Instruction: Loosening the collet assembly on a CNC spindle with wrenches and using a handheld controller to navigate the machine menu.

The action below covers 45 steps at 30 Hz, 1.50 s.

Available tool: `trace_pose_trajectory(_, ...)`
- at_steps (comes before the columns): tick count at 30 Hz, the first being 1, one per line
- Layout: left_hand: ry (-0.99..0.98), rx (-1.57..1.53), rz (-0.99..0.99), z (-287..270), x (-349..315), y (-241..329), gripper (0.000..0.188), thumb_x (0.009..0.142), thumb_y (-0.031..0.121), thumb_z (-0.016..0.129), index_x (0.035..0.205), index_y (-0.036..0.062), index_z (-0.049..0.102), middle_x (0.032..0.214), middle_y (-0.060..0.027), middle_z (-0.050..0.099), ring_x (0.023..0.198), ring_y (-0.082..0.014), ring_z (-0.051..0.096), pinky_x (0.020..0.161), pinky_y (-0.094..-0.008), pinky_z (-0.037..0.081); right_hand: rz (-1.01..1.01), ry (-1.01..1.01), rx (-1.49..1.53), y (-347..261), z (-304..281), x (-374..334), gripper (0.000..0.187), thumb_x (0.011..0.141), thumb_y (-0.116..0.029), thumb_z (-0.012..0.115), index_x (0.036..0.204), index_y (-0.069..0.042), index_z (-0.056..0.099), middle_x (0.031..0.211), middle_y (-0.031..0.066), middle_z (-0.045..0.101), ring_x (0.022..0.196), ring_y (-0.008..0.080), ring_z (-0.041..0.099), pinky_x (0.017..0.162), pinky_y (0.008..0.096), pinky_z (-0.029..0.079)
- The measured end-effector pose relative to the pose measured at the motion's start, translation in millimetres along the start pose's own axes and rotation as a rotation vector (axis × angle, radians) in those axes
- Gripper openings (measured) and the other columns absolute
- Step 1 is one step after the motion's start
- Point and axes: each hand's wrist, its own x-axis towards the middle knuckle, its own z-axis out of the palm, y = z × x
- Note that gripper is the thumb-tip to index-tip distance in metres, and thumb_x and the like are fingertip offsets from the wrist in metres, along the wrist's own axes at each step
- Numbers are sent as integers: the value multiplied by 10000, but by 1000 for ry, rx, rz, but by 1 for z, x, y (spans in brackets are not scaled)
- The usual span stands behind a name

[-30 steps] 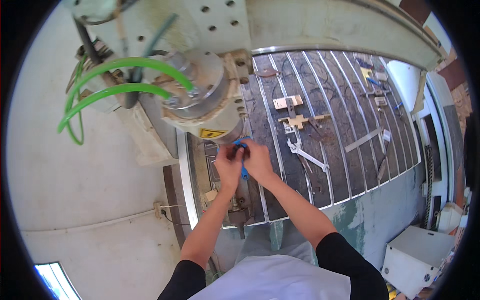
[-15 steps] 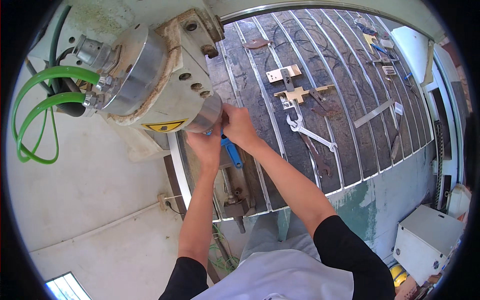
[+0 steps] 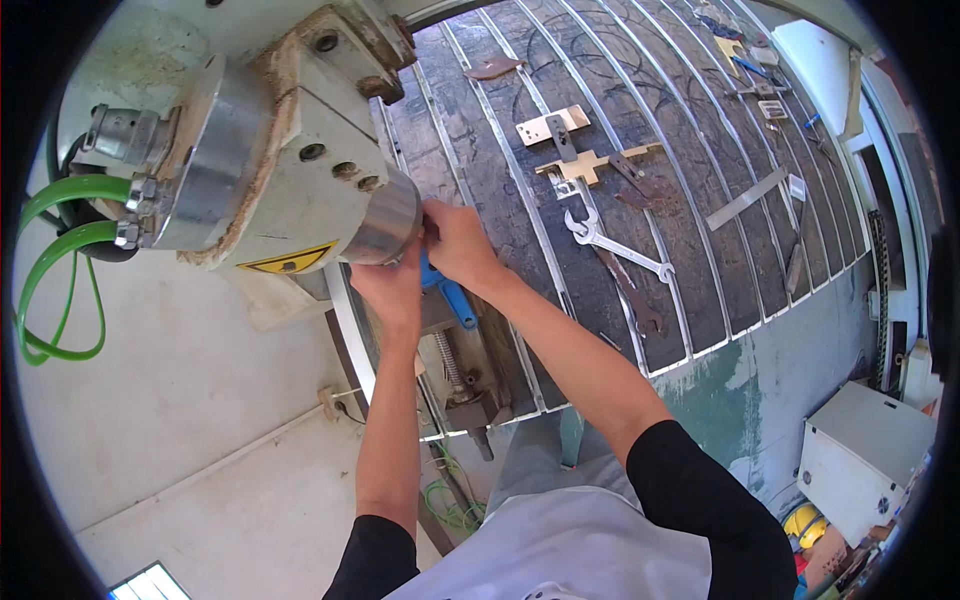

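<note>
Both hands are together at the lower end of a machine spindle with a bare metal nose. My left hand is closed just under its rim, fingertips hidden. Against the right side of the nose is my right hand, its fingers curled in. What the fingers grip is out of sight beneath the spindle and behind the hands. A blue handle-shaped piece shows just below my right hand; whether a hand touches it I cannot tell. Under it lies a vise with a threaded screw.
On the slotted machine table lie an open-ended wrench, a rusty wrench, clamped brass-coloured plates and a flat metal bar. Green hoses loop from the spindle's left. A grey-white box stands at lower right.
The view has shifted slightly, so the spindle and table appear further left. Both hands stay at the spindle nose, with little change in their grip.
</note>
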Motion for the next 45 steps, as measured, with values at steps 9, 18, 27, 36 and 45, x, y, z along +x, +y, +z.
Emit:
trace_pose_trajectory(9, -64, -17, -14, -3, 4, 12, 435, 662, 35, 812, 1004, -115, 590, 988, -161, 655, 864, -207, 623, 814, -330, 473, -7, 7, 100, -4, -1, 3, 231, 682, 52, 575, 910, 40, 610, 779, 242, 623, 753, 388, 632, 647, 391, 494)
trace_pose_trajectory(18, -4, -325, -24, 2, 6, 5, 433, 648, 60, 822, 981, -94, 592, 966, -145, 650, 872, -180, 621, 793, -318, 484, -151, -6, 57, 0, 1, 4, 221, 664, 7, 622, 880, 46, 593, 755, 234, 616, 732, 407, 614, 625, 393, 490)
trace_pose_trajectory(27, -197, -547, -245, -24, 17, -28, 581, 667, 17, 801, 1145, -69, 482, 1127, -152, 575, 985, -219, 580, 850, -335, 464, -25, -109, 182, 11, -1, 6, 320, 647, -14, 691, 951, 34, 598, 759, 152, 642, 698, 207, 636, 655, 308, 489)
trace_pose_trajectory(36, -268, -389, -107, -21, 15, -25, 620, 658, 23, 808, 1186, -44, 490, 1168, -156, 545, 1026, -214, 552, 885, -337, 450, 19, -143, 189, 4, -6, 9, 302, 644, -19, 701, 930, 32, 617, 770, 169, 659, 722, 266, 666, 658, 328, 508)
trace_pose_trajectory(45, -247, -529, -243, -22, 21, -33, 519, 652, 21, 802, 1097, -62, 548, 1093, -130, 593, 957, -205, 576, 860, -332, 456, -28, -174, 194, 9, -3, 12, 308, 660, -50, 696, 941, 38, 606, 765, 195, 643, 705, 306, 652, 645, 338, 496)
